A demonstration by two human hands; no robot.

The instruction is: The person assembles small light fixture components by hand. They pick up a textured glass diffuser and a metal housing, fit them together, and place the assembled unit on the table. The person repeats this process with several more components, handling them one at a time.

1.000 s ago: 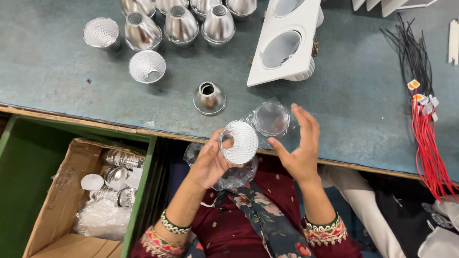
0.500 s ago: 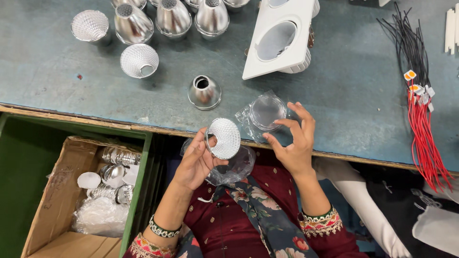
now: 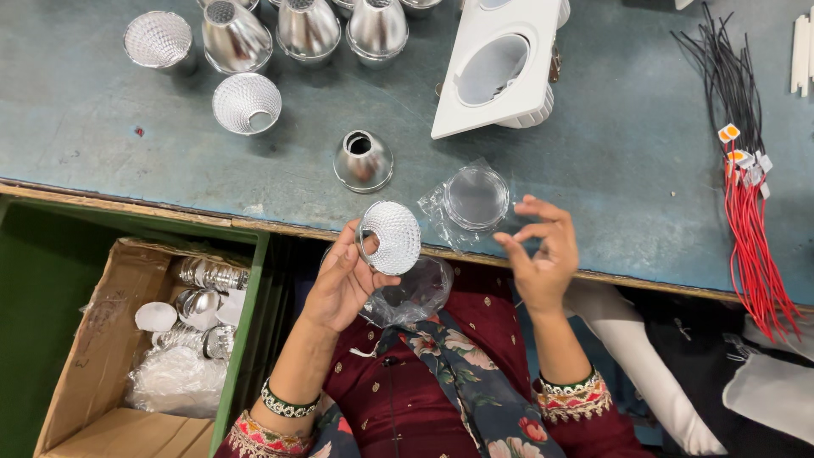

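Between left-hand fingertips [image 3: 352, 246]: faceted silver cone reflector [image 3: 390, 237], pinched at rim, wide mouth facing up-right. Just right of it, nearer right hand [image 3: 543, 254]: clear round lens in crinkled plastic wrap [image 3: 475, 198], untouched; right fingers loosely curled, empty. Cardboard box [image 3: 93, 339] lower left; red wire bundle [image 3: 750, 246] far right.

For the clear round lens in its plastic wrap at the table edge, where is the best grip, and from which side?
Probably the lens rim, pinched edge to edge from above: it lies flat in loose wrap, so its face stays unsmudged. The empty right hand is nearest; the left hand holds a reflector.
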